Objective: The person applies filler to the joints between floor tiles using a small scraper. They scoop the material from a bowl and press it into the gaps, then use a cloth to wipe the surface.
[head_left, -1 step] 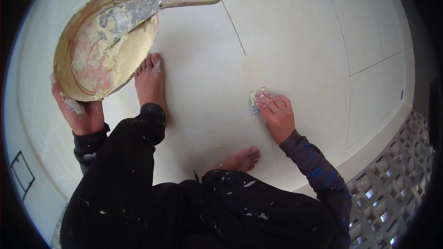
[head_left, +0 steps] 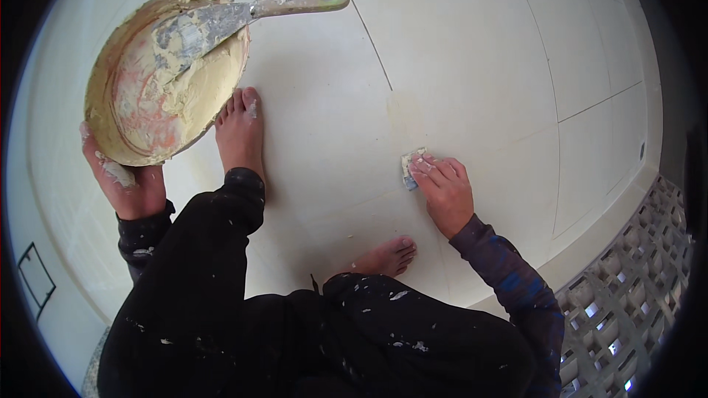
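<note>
My left hand (head_left: 133,188), with paste on its thumb side, grips the near rim of a shallow bowl (head_left: 96,107) and holds it tilted at the upper left. Cream grout-like paste (head_left: 210,81) coats its reddish inside. A putty knife (head_left: 299,0) rests across the bowl, its smeared blade inside and its handle sticking out over the rim to the right. Low over the tiled floor, my right hand (head_left: 448,195) pinches a small flat scraper (head_left: 409,179), bluish-grey and caked with paste. My fingers cover part of the scraper.
Large pale floor tiles (head_left: 457,37) have dark open joints, and a faint cream smear (head_left: 402,110) runs on from one. My bare feet (head_left: 240,133) are on the tiles. A grey lattice (head_left: 619,302) borders the lower right; a dark-framed square (head_left: 35,280) lies far left.
My right hand has slid slightly toward me along the floor with the scraper. The bowl and putty knife have dipped a little toward me.
</note>
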The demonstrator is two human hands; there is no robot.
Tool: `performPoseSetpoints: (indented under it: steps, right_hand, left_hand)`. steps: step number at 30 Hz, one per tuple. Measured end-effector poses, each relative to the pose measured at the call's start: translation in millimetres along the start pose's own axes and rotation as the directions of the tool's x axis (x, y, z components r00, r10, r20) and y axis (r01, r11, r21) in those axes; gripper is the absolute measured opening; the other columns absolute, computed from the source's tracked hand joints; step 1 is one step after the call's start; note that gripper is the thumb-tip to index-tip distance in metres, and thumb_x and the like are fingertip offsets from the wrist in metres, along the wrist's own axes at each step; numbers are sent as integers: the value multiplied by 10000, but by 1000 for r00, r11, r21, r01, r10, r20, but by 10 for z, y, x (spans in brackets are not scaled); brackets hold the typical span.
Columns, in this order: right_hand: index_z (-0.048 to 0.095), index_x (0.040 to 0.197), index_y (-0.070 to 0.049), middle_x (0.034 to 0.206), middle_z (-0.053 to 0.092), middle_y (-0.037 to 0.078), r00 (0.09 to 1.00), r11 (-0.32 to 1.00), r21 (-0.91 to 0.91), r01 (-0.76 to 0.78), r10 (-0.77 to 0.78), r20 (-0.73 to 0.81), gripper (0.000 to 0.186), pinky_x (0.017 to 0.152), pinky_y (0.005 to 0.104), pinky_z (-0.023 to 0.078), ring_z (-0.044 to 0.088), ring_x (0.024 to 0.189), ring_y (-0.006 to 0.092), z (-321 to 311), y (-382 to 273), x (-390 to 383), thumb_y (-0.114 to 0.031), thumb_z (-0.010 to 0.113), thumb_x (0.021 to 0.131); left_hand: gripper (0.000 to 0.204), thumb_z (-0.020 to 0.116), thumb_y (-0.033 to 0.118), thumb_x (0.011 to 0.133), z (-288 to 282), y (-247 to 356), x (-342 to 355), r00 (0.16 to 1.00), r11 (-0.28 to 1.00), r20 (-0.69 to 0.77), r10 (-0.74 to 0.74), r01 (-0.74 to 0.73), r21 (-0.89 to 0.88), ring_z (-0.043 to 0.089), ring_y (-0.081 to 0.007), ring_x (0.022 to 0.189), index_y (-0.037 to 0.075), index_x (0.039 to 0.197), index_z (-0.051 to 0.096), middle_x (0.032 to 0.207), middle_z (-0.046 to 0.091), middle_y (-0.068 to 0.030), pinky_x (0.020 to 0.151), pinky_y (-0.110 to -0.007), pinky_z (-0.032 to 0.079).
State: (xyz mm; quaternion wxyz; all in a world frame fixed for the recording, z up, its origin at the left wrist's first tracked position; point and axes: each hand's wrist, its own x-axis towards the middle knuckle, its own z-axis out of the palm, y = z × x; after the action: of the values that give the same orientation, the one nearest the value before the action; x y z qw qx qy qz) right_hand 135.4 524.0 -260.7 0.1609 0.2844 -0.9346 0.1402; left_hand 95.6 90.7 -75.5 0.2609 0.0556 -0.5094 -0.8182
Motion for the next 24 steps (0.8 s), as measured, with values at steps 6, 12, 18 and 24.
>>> performPoseSetpoints:
  steps: [6,12,18,24]
  right_hand:
    - [685,1121,-58,1163,713,85,984,986,159,44,-15,-180,298,1002,427,448,648,1112,259,-418,371,987,30,590,853]
    - [663,1145,-44,1193,699,82,977,998,-22,54,-58,-205,260,1015,415,451,634,1148,253,7,604,888,-52,573,901]
    - [674,1140,-35,1166,708,109,995,988,131,-81,72,68,283,1005,425,454,637,1136,277,-275,341,-94,14,581,877]
    - [687,1103,-30,1133,722,96,956,981,154,-117,153,-251,310,994,436,457,649,1105,298,-860,858,741,92,602,831]
  left_hand:
    - [506,416,429,1082,216,-41,-34,996,1000,-89,-11,11,1,523,-242,1346,76,1441,471,1456,540,-92,1139,-446,417]
    - [522,395,452,1085,447,-306,-134,992,1000,-121,-22,24,20,540,-249,1323,75,1438,470,1435,556,-90,1109,-459,445]
    - [472,422,391,1081,351,-225,-259,998,999,-61,22,-20,33,519,-235,1348,72,1424,481,1447,542,-91,1144,-435,418]
    - [477,418,394,1077,580,40,20,980,995,-190,65,-50,87,506,-241,1363,86,1437,471,1471,522,-87,1149,-458,412]
